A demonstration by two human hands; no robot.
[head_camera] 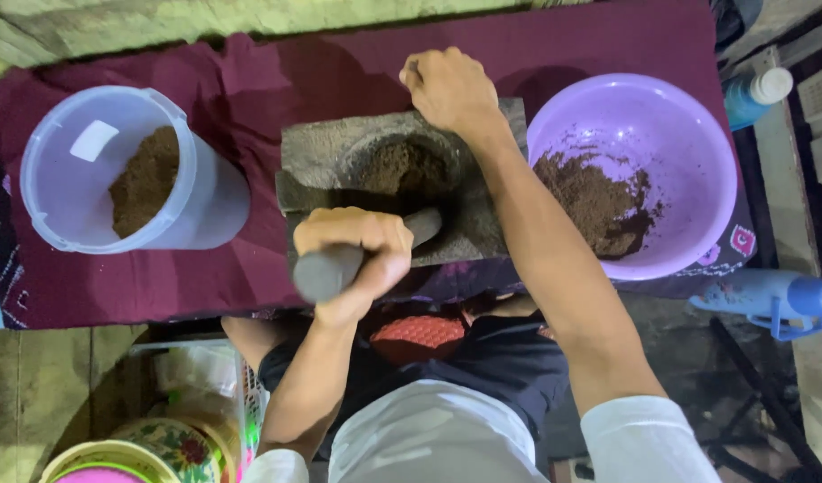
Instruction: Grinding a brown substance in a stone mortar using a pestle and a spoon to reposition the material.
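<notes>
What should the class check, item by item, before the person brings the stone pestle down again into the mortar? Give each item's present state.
1. Left hand gripped around the pestle: ok.
2. Right hand steadying the far rim of the stone mortar: ok.
3. Right fingers out of the hollow: cannot tell, they are hidden behind the hand.
4. Brown powder lying in the hollow: ok.
5. Mortar sitting flat on the maroon cloth: ok.
6. Purple bowl and clear tub clear of the mortar: ok.

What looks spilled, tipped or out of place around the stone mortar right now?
Nothing stands out. The white tub lies tilted on the maroon cloth, but its brown powder stays inside; no spill shows around the stone mortar or purple bowl.
</notes>
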